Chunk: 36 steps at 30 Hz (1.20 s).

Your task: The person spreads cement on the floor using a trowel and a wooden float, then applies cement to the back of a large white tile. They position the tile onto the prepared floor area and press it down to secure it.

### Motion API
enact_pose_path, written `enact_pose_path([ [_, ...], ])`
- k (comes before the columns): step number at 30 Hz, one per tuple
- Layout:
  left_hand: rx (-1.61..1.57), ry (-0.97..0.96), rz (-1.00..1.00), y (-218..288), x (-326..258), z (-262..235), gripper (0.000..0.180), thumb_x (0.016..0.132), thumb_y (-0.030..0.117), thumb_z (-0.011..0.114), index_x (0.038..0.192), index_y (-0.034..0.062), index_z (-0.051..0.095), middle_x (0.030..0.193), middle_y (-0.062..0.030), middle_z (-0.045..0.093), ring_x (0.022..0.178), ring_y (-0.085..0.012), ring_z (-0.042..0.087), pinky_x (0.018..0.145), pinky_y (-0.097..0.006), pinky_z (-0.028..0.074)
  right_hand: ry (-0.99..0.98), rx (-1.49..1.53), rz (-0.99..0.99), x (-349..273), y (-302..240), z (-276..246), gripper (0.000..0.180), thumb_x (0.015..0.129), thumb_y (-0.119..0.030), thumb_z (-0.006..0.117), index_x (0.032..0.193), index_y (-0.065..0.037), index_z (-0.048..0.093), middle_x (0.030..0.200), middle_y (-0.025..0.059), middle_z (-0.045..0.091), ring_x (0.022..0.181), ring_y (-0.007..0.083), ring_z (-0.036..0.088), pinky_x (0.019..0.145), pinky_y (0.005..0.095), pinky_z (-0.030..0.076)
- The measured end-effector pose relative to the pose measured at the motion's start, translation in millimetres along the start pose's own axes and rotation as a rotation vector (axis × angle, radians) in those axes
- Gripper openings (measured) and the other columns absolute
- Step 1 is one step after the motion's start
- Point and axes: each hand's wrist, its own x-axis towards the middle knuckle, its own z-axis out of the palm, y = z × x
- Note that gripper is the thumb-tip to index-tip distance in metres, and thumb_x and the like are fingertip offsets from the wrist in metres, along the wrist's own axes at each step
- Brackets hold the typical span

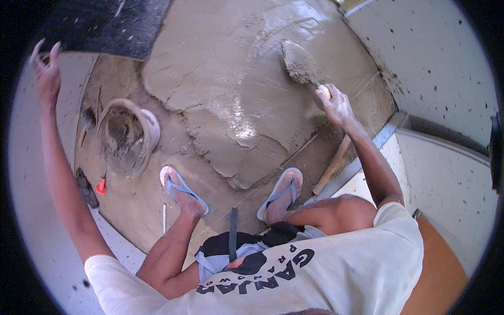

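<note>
My right hand [336, 104] grips the handle of a mortar-caked trowel [299, 64], whose blade lies on the wet grey mortar [231, 84] spread over the floor. My left hand [46, 71] is raised at the far left, fingers spread, pressed flat against the white speckled wall [31, 173] and holding nothing. I squat with both feet in blue flip-flops, the left one [181, 190] and the right one [281, 193], at the near edge of the mortar patch.
A dirty bucket [126, 135] with mortar stands left of my feet. A small orange-handled tool [101, 185] and a dark object [85, 187] lie by the left wall. A wooden stick [332, 165] leans at the right. White speckled walls [436, 58] close in both sides.
</note>
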Motion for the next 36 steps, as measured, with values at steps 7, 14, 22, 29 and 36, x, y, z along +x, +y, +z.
enact_pose_path([
  [7,-0.357,-0.261,-0.287,13,-23,-40,0.047,0.093,0.037,0.057,0.135,0.0189,0.044,0.115,-0.0146,0.06,0.101,-0.0312,0.061,0.091,-0.039,0.046,-0.067,-0.056,-0.166,-2,-56,7,0.046,0.091,-0.043,0.054,0.114,-0.003,0.058,0.103,0.025,0.065,0.099,0.041,0.061,0.086,0.0468,0.046],
  [14,-0.422,-0.716,-0.229,56,-153,-136,0.04,0.086,0.028,0.063,0.117,0.005,0.054,0.11,-0.0215,0.063,0.104,-0.0375,0.06,0.089,-0.045,0.047,-0.138,-0.153,-0.433,-43,-134,9,0.046,0.086,-0.038,0.059,0.118,-0.005,0.055,0.104,0.024,0.064,0.1,0.0399,0.061,0.087,0.0459,0.047],
  [22,-0.475,-0.725,-0.517,83,-326,-163,0.045,0.084,0.028,0.065,0.118,0.0018,0.052,0.111,-0.0243,0.058,0.106,-0.0404,0.056,0.093,-0.046,0.045,-0.225,-0.358,-0.906,-80,-280,45,0.044,0.085,-0.036,0.058,0.118,-0.008,0.055,0.109,0.0204,0.063,0.107,0.0363,0.058,0.09,0.0466,0.046],
  [29,-1.028,-0.504,-1.557,105,-400,-90,0.04,0.093,0.031,0.055,0.117,-0.0013,0.052,0.112,-0.0168,0.061,0.102,-0.0299,0.06,0.088,-0.044,0.05,-0.109,-0.644,-1.105,-58,-400,139,0.031,0.085,-0.025,0.053,0.107,-0.006,0.064,0.103,0.0197,0.066,0.101,0.037,0.062,0.087,0.0463,0.049],
  [36,-1.495,-0.376,-1.703,117,-388,-82,0.031,0.096,0.028,0.052,0.113,0.0013,0.052,0.103,-0.0125,0.062,0.087,-0.0237,0.064,0.081,-0.04,0.054,-0.26,-0.797,-1.124,-38,-424,230,0.028,0.079,-0.024,0.055,0.089,-0.004,0.072,0.094,0.0205,0.069,0.093,0.0367,0.066,0.082,0.0456,0.053],
])
